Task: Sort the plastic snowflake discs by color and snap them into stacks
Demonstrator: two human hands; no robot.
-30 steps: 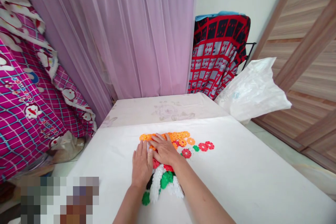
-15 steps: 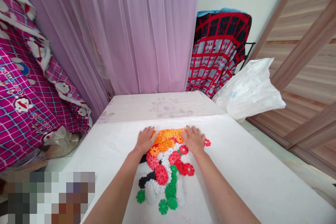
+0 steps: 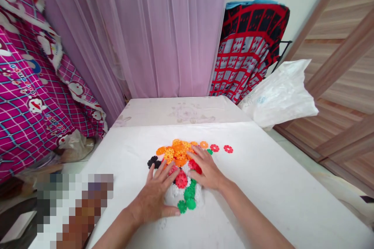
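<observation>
We look down over two bare forearms at a tabletop point(image 3: 263, 175) covered in plain white, where flower-shaped plastic discs lie in a loose, overlapping heap at the centre, between our hands. Our left hand point(image 3: 153, 194) is palm down on the heap's near left side, its fingers spread and pointing away from us, its thumb reaching right to the edge of the nearest green discs point(image 3: 189, 192). Its grip is open. Our right hand point(image 3: 207, 169) comes in from the right with its grip open too, fingers fanned out over the heap's right side, beside the orange and red pieces. Whether either palm presses on discs beneath it, we cannot tell.

Orange discs point(image 3: 179, 148) crowd the far end of the heap. A red disc point(image 3: 181, 179) lies face up in the middle, with white discs point(image 3: 175, 192) partly showing around and below it. Black discs point(image 3: 152, 162) sit at the left edge, just beyond the left fingertips. To the right, past the right hand, two red discs point(image 3: 221, 148) lie apart from each other and from the heap.

Behind the white cover we see a pale floral cloth point(image 3: 187, 113), then a lilac curtain point(image 3: 163, 27). A magenta checked blanket point(image 3: 29, 85) with cartoon figures hangs at the left; a white plastic bag point(image 3: 280, 97) and a wood-panelled door point(image 3: 339, 66) stand at the right.
</observation>
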